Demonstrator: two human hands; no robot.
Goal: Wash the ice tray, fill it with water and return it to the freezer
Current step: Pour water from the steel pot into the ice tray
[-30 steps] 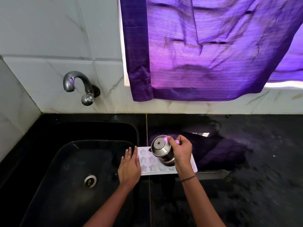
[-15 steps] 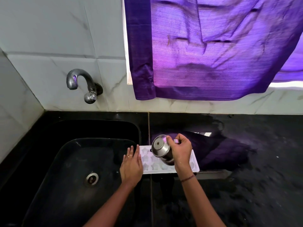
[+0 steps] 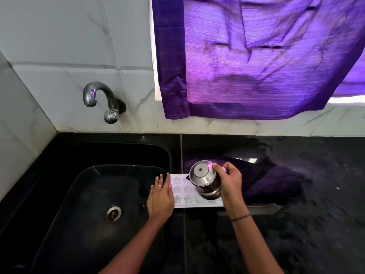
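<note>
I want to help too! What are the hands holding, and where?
The right hand grips a steel cup by its side, over the tray. The left hand lies flat, holding nothing.

dim | daylight through purple curtain (image 3: 256, 66) | purple glare on countertop (image 3: 280, 175) | wide-angle bowing | lower right seemingly blurred

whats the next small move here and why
Probably shift the tipped steel cup left along the ice tray: the right hand holds it mouth-down over the right cells, while the star cells nearer the bracing left hand lie uncovered.
</note>
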